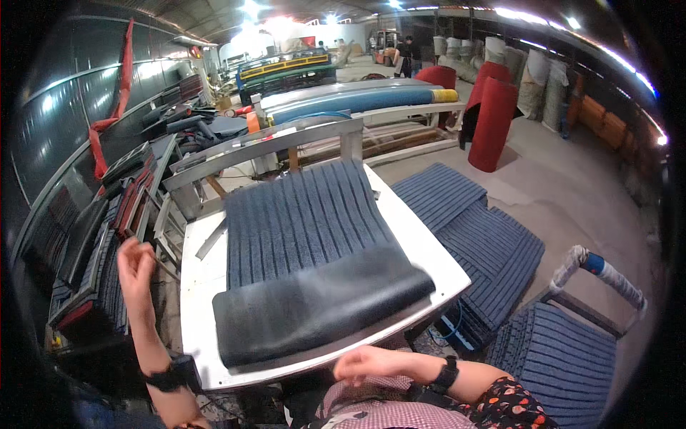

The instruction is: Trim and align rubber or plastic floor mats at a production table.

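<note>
A dark blue-grey ribbed mat (304, 214) lies on the white table (436, 268) in front of me. Its near end is folded over, so the smooth black backing (321, 307) faces up. My left hand (136, 268) is raised beyond the table's left edge, fingers loosely bent and apart, holding nothing I can see. By the near edge, close to my body, my right hand (368, 363) hovers with its fingers curled in and nothing visible in them. Neither hand touches the mat.
A metal frame bar (268, 154) stands across the table's far side. Stacked ribbed mats (475, 236) lie to the right, with more on a cart (557, 357) with a wrapped handle. Mats fill a left rack (107, 243). Red rolls (493, 121) stand farther back.
</note>
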Demonstrator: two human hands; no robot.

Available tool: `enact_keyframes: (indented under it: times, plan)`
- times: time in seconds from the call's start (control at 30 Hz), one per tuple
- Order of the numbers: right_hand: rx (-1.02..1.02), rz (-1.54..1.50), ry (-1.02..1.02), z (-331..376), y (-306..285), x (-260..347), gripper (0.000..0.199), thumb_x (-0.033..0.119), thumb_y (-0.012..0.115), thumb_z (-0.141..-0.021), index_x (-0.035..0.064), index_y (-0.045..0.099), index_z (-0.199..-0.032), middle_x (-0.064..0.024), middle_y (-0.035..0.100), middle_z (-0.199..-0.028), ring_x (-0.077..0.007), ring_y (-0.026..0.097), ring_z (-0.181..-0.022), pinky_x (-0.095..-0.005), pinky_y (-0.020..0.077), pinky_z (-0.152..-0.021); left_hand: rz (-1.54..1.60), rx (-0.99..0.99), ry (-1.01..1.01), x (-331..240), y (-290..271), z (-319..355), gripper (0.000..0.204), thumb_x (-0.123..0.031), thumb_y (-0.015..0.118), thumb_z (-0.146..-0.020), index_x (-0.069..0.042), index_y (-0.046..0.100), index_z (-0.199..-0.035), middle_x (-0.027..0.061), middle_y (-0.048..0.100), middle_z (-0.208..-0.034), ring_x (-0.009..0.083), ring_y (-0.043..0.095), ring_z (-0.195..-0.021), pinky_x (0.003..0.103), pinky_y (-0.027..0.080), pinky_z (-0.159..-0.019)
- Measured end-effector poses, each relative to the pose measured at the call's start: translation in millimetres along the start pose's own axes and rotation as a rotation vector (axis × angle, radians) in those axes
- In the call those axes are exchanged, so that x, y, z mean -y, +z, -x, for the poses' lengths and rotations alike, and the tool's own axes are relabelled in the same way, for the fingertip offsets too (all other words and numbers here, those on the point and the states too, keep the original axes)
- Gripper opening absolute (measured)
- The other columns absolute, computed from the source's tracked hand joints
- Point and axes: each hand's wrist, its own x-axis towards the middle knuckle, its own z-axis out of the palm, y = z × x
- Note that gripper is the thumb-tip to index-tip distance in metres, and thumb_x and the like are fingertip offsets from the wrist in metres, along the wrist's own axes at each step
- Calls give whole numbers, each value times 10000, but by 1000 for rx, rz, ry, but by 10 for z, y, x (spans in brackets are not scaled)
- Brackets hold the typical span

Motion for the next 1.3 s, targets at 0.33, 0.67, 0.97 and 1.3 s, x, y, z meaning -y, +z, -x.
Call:
enact_keyframes:
  times: [0.33,0.67,0.97,1.3]
  plan:
    - [-1435,646,-302,576,-1400,-122,470,260,641,-802,-62,498,-1113,-152,580,-947,-193,550,-832,-324,449,-758,517,971,-1096,256,814,2491,342,-125,489,-916,56,429,-1200,194,575,-1092,230,585,-983,325,476,-867]
    - [-849,48,-517,1202,-184,-602,174,27,600,-792,75,443,-852,22,450,-789,-49,408,-686,-197,344,-602,1115,120,-1206,-53,1890,2767,767,-576,551,-780,-61,345,-1309,125,403,-1319,297,370,-1207,505,262,-1035]
    - [-554,-445,-211,1027,-174,-764,433,298,453,-929,11,389,-1247,-75,534,-979,-159,556,-871,-320,494,-755,953,-61,-1011,-441,1202,2198,348,-166,527,-820,19,510,-1115,153,554,-1122,289,531,-1028,447,405,-927]
    - [-759,-268,-231,157,-294,-346,595,217,570,-865,-46,244,-1287,-38,465,-804,-114,506,-680,-296,518,-619,423,-426,-895,367,403,2982,375,-166,547,-798,29,498,-1115,111,575,-1003,222,554,-906,335,439,-829]
